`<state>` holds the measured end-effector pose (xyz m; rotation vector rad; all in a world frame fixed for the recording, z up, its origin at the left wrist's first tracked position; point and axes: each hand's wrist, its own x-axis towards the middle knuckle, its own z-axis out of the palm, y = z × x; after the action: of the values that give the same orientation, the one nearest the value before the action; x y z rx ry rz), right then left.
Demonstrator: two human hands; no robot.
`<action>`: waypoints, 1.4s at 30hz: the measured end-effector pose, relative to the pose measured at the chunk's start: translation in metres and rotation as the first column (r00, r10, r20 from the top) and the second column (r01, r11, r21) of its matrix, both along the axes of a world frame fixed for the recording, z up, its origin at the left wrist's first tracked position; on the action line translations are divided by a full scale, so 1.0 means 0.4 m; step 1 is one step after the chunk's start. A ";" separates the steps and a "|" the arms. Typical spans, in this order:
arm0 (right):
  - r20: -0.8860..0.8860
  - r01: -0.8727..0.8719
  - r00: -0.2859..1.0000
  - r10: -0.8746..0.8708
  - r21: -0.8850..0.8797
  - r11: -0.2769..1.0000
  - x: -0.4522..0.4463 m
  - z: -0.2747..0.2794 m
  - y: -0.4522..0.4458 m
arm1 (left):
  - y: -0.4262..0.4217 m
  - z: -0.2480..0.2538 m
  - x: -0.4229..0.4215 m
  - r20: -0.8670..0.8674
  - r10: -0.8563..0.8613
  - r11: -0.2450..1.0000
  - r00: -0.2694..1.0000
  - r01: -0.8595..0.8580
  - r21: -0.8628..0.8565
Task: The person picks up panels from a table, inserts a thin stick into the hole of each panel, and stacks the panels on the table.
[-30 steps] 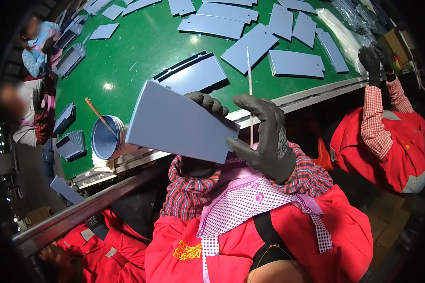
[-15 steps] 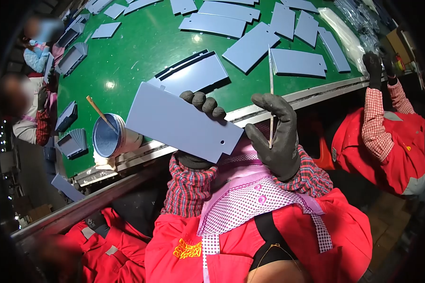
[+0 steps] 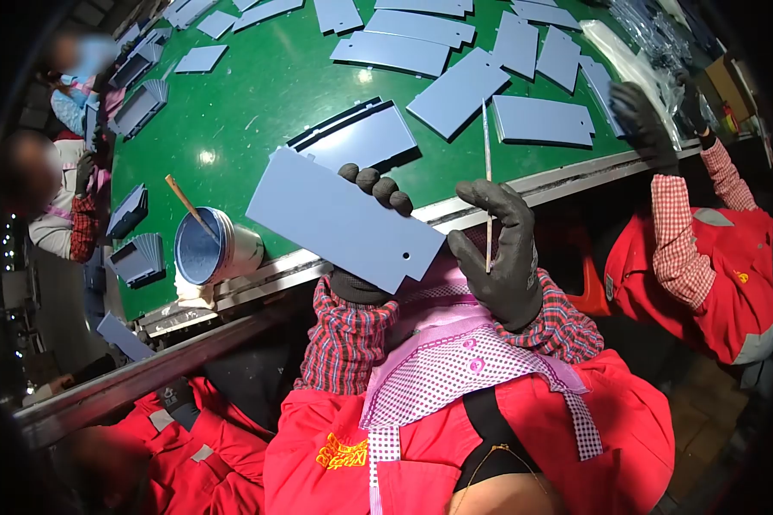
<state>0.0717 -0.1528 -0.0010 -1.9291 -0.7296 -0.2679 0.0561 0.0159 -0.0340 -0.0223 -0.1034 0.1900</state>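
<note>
My left hand (image 3: pixel 376 187), in a dark glove, grips a flat blue-grey panel (image 3: pixel 339 225) from behind. Its fingertips curl over the upper edge, and the palm is hidden. The panel is tilted in front of my body, with a small round hole and a notch at its right end. My right hand (image 3: pixel 514 262), gloved too, is closed on a thin, light-coloured stick (image 3: pixel 487 159) that stands nearly upright between thumb and fingers, just right of the panel. Beyond the held panel, another panel with a folded edge (image 3: pixel 361 137) lies on the green table.
A bucket (image 3: pixel 242 249) with dark contents and a wooden handle (image 3: pixel 189 203) stands at the table's (image 3: pixel 258 103) near edge. Several blue-grey panels (image 3: pixel 459 90) lie farther back. At right, a co-worker's gloved hand (image 3: pixel 648 129) is over the table edge by plastic wrapping. Other people sit left.
The held panel has turned slightly and its left end has shifted right. My right hand and the stick have barely moved. The right-hand co-worker's near hand has swung left, blurred.
</note>
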 end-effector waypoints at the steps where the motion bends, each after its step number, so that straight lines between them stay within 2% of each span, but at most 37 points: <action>1: 0.003 -0.004 1.000 0.004 0.006 1.000 0.000 -0.002 0.000 | 0.003 -0.006 0.001 0.058 -0.038 0.998 0.998 0.041 -0.055; 8: -0.005 -0.004 1.000 0.004 0.041 0.999 -0.008 -0.008 -0.004 | -0.007 0.018 -0.005 0.076 -0.047 0.995 0.996 0.053 -0.080; 10: -0.016 -0.015 1.000 0.016 0.060 0.998 -0.010 -0.007 -0.005 | -0.014 0.047 -0.008 -0.117 -0.043 0.994 0.992 0.031 -0.101; 13: -0.031 -0.015 0.999 0.017 0.054 0.998 -0.013 0.001 -0.017 | -0.016 0.050 0.001 -0.087 -0.029 0.998 0.996 0.025 -0.052; 14: -0.028 -0.009 1.000 0.010 0.036 0.999 -0.010 0.005 -0.017 | 0.004 0.011 0.021 0.090 -0.077 0.997 0.993 0.075 0.026; 15: -0.036 -0.015 0.999 0.016 0.043 0.999 -0.010 0.004 -0.020 | -0.002 0.031 0.017 -0.039 0.028 0.988 0.999 -0.021 0.154; 17: -0.068 -0.030 0.997 0.041 0.157 0.987 -0.007 -0.010 -0.020 | 0.012 0.049 0.018 -0.156 0.118 0.952 0.981 -0.067 0.299; 18: -0.089 -0.042 0.994 0.060 0.195 0.980 -0.003 -0.005 -0.017 | 0.024 0.071 0.018 -0.153 0.120 0.939 0.981 -0.062 0.337; 19: -0.114 -0.051 0.990 0.078 0.229 0.972 -0.002 0.004 -0.017 | 0.054 0.075 0.029 -0.048 0.094 0.935 0.994 -0.071 0.347; 22: -0.100 -0.057 0.992 0.079 0.204 0.977 0.000 -0.005 -0.028 | 0.112 0.153 0.027 -0.228 0.340 0.790 0.912 -0.146 0.595; 23: -0.101 -0.063 0.991 0.087 0.216 0.974 0.005 -0.011 -0.029 | 0.119 0.186 0.030 -0.190 0.396 0.752 0.898 -0.199 0.628; 27: -0.117 -0.094 0.984 0.132 0.285 0.954 0.024 -0.031 -0.034 | 0.213 0.268 0.085 -0.110 0.400 0.711 0.910 -0.233 0.663; 29: -0.113 -0.108 0.982 0.150 0.317 0.942 0.034 -0.036 -0.033 | 0.257 0.331 0.124 -0.160 0.475 0.613 0.865 -0.195 0.766; 30: -0.122 -0.109 0.980 0.156 0.323 0.940 0.039 -0.036 -0.034 | 0.319 0.317 0.160 0.271 0.613 -0.142 0.742 -0.235 0.962; 31: -0.130 -0.110 0.978 0.161 0.330 0.938 0.043 -0.035 -0.035 | 0.388 0.306 0.196 0.666 0.385 -0.809 0.639 -0.113 0.576; 32: -0.133 -0.111 0.977 0.164 0.338 0.935 0.048 -0.035 -0.036 | 0.438 0.351 0.220 0.676 0.313 -0.942 0.668 0.125 0.312; 33: -0.136 -0.108 0.977 0.165 0.352 0.930 0.052 -0.035 -0.038 | 0.475 0.406 0.233 0.661 0.246 -0.943 0.709 0.332 -0.005; 36: -0.126 -0.104 0.979 0.158 0.354 0.929 0.056 -0.032 -0.052 | 0.563 0.526 0.258 0.566 0.342 -0.849 0.750 0.505 -0.156; 37: -0.114 -0.110 0.981 0.156 0.334 0.936 0.058 -0.035 -0.053 | 0.648 0.526 0.277 0.531 0.364 -0.804 0.766 0.546 -0.236; 39: -0.139 -0.089 0.978 0.156 0.396 0.914 0.059 -0.038 -0.052 | 0.802 0.509 0.284 0.592 0.305 -0.803 0.746 0.535 -0.260; 41: -0.133 -0.097 0.982 0.136 0.266 0.959 0.069 -0.026 -0.059 | 0.936 0.501 0.263 0.500 0.324 -0.702 0.803 0.558 -0.442; 42: -0.173 -0.076 0.977 0.127 0.275 0.958 0.071 -0.021 -0.056 | 1.021 0.479 0.246 0.468 0.347 -0.676 0.813 0.563 -0.475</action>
<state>0.1001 -0.1754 -0.0094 -1.6295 -0.6300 -0.1095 0.1544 0.4242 0.1576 -2.4641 -0.4783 -0.2594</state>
